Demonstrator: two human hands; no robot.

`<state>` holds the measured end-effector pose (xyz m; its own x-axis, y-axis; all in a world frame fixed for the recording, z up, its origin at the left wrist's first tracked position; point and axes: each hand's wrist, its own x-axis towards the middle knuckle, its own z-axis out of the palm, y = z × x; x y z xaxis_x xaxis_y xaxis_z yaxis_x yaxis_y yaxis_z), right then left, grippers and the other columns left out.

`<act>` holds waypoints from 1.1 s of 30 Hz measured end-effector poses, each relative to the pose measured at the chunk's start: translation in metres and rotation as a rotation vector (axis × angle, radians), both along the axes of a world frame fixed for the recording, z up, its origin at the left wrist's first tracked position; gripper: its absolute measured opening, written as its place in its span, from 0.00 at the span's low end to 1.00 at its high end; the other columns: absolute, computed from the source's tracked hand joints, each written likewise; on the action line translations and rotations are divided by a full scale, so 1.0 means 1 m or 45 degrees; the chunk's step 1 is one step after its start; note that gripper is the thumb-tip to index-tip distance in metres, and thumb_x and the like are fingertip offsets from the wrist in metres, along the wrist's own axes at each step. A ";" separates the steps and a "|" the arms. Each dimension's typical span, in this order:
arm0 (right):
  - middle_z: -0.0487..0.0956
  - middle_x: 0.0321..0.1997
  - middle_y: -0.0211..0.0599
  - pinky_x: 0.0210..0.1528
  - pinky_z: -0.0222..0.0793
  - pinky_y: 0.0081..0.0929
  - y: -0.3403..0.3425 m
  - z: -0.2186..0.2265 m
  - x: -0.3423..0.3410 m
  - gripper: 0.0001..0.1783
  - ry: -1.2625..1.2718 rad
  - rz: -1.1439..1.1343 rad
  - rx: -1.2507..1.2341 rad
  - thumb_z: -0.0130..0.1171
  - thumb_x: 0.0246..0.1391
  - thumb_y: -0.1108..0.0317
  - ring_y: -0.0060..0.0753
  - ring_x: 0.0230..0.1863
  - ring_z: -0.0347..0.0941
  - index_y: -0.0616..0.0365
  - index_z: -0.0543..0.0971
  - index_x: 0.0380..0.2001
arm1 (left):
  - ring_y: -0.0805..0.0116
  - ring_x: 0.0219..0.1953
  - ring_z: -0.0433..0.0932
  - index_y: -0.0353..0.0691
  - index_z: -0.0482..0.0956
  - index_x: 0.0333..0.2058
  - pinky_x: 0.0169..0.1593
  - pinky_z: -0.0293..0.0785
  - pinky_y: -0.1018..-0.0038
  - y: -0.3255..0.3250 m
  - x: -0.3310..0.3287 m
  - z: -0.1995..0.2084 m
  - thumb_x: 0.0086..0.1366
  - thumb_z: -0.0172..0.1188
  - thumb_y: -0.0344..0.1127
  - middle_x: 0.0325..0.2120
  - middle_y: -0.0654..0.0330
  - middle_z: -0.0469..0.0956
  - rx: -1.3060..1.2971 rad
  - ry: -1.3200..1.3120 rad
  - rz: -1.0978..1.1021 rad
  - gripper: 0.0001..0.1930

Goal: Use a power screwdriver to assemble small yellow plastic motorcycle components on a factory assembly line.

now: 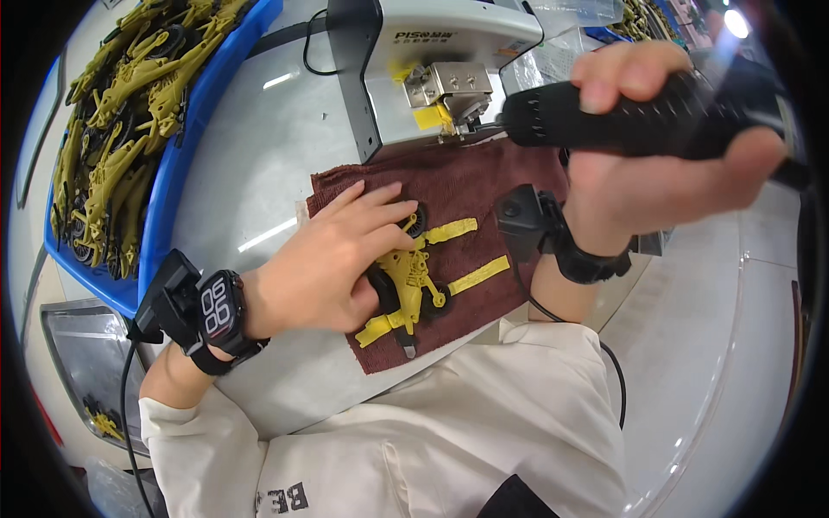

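A yellow plastic assembly with black wheels lies on a folded brown cloth. My left hand rests over its left side, the thumb by a black wheel and the fingertips on its upper part, holding it down. Yellow tape strips stick out beside the assembly on the cloth. Gripped in my right hand is a black electric screwdriver, raised and lying nearly level. Its bit points left at the metal outlet of a grey screw feeder; whether a screw is on the tip cannot be made out.
A blue bin heaped with yellow-olive assemblies stands on the left. Below it sits a metal tray with a few small yellow parts. Clear plastic bags lie behind the feeder. Black cables hang from both wrists.
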<state>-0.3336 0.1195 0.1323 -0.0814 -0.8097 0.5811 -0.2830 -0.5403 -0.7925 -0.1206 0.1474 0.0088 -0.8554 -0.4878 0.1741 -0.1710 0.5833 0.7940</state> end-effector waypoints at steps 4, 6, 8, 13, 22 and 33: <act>0.67 0.14 0.35 0.15 0.62 0.21 -0.018 -0.016 0.030 0.33 -0.531 0.145 -0.262 0.45 0.58 0.44 0.27 0.11 0.62 0.64 0.61 0.51 | 0.49 0.62 0.56 0.37 0.70 0.46 0.63 0.47 0.49 0.007 -0.002 0.004 0.46 0.61 0.28 0.56 0.50 0.65 -0.034 -0.036 0.077 0.24; 0.67 0.14 0.35 0.16 0.61 0.21 -0.011 -0.011 0.052 0.31 -0.473 -0.038 -0.274 0.43 0.58 0.44 0.26 0.12 0.62 0.64 0.62 0.49 | 0.49 0.62 0.56 0.38 0.70 0.46 0.64 0.46 0.49 0.011 -0.006 -0.009 0.46 0.63 0.29 0.56 0.50 0.64 -0.035 0.027 0.110 0.25; 0.67 0.14 0.35 0.17 0.62 0.21 -0.011 -0.010 0.051 0.30 -0.611 0.089 -0.097 0.44 0.59 0.45 0.26 0.12 0.62 0.64 0.63 0.48 | 0.50 0.63 0.56 0.39 0.69 0.47 0.64 0.46 0.49 0.015 -0.006 -0.016 0.47 0.64 0.31 0.56 0.50 0.64 -0.032 0.090 0.147 0.26; 0.69 0.21 0.36 0.25 0.63 0.33 0.038 -0.029 0.010 0.45 -0.120 0.508 -0.027 0.46 0.48 0.30 0.32 0.16 0.64 0.59 0.58 0.55 | 0.51 0.63 0.55 0.40 0.64 0.54 0.64 0.45 0.52 0.006 -0.010 -0.016 0.45 0.65 0.31 0.58 0.51 0.60 -0.191 0.041 0.095 0.34; 0.68 0.22 0.38 0.24 0.64 0.34 0.081 -0.056 0.008 0.46 -0.302 0.658 -0.071 0.49 0.49 0.33 0.34 0.16 0.65 0.59 0.53 0.58 | 0.51 0.59 0.59 0.37 0.62 0.55 0.59 0.51 0.56 0.022 -0.005 -0.018 0.41 0.68 0.46 0.53 0.52 0.65 -0.216 -0.058 0.318 0.42; 0.68 0.22 0.39 0.24 0.63 0.33 0.089 -0.063 0.009 0.46 -0.375 0.474 0.079 0.50 0.49 0.33 0.34 0.16 0.65 0.58 0.53 0.57 | 0.54 0.60 0.58 0.36 0.60 0.57 0.59 0.46 0.49 0.032 -0.010 -0.017 0.33 0.70 0.59 0.55 0.53 0.63 -0.225 -0.182 0.381 0.53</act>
